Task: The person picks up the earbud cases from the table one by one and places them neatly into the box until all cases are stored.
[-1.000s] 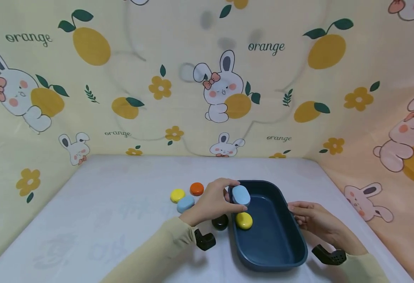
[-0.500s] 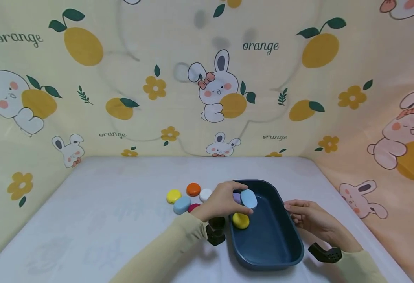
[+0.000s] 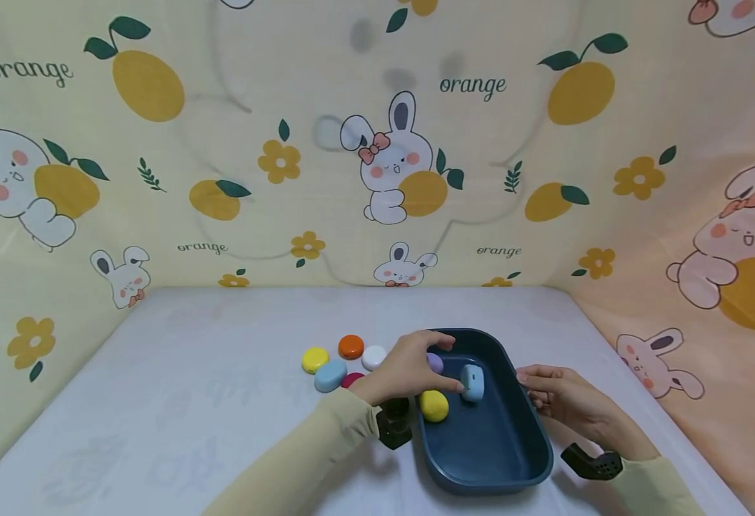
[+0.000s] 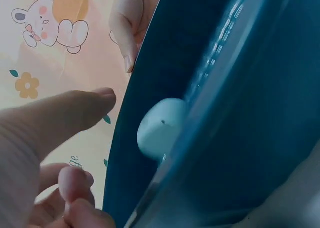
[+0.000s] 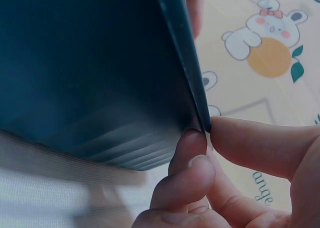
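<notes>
A rounded light-blue piece (image 3: 472,383) with a small dark hole is tipped on its edge inside the dark blue tray (image 3: 500,437). My left hand (image 3: 406,369) is over the tray's left rim, thumb and forefinger spread apart; in the left wrist view a gap shows between its fingers and the light-blue piece (image 4: 162,128). Near that hand in the tray are a yellow round piece (image 3: 434,406) and a purple one (image 3: 435,363), partly hidden by the hand. My right hand (image 3: 577,405) pinches the tray's right rim (image 5: 192,83) between thumb and fingers.
Left of the tray on the white tabletop (image 3: 158,401) lie an orange piece (image 3: 350,347), a yellow one (image 3: 315,360), a light-blue one (image 3: 330,375), a white one (image 3: 373,357) and a partly covered dark red one (image 3: 351,379). A bunny-print cloth (image 3: 325,215) stands behind.
My left hand moved right over the tray and let go of the light-blue piece, which now is lower in the tray. The right hand keeps its pinch on the rim.
</notes>
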Tool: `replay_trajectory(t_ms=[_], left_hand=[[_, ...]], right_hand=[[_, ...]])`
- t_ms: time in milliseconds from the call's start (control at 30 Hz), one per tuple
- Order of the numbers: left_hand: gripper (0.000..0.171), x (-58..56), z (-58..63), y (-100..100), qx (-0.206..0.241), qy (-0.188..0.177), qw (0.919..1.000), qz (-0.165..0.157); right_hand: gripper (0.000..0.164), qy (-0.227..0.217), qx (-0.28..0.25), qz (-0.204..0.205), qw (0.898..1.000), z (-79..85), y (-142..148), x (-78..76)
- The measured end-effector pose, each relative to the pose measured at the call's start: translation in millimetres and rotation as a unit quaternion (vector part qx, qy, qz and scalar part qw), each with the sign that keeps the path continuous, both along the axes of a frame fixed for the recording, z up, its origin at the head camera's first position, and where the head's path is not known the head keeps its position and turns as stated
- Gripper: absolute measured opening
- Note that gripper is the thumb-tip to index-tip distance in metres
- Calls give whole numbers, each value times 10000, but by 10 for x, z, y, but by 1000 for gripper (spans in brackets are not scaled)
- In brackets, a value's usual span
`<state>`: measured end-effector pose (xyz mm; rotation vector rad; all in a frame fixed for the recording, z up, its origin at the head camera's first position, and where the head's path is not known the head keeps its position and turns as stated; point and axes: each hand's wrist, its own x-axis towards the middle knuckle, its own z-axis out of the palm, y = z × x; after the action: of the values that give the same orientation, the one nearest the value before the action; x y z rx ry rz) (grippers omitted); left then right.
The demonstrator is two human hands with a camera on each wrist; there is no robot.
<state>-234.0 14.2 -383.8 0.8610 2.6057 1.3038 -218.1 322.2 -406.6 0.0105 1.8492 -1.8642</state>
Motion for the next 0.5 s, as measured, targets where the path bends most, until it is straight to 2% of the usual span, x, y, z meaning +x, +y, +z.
replay_trajectory(t_ms=[100, 267, 500], left_hand=[[66, 8, 6, -31, 111, 61, 9999, -19], [60, 30, 22, -131, 540, -26, 9985, -29], [55, 96, 46, -405, 968, -38, 9950, 256]], right_hand=[[21, 0, -49, 61, 10000, -4, 8, -1], [20, 4, -83, 55, 10000, -9, 14, 3], [20, -1, -80, 46, 10000, 2, 1, 15]])
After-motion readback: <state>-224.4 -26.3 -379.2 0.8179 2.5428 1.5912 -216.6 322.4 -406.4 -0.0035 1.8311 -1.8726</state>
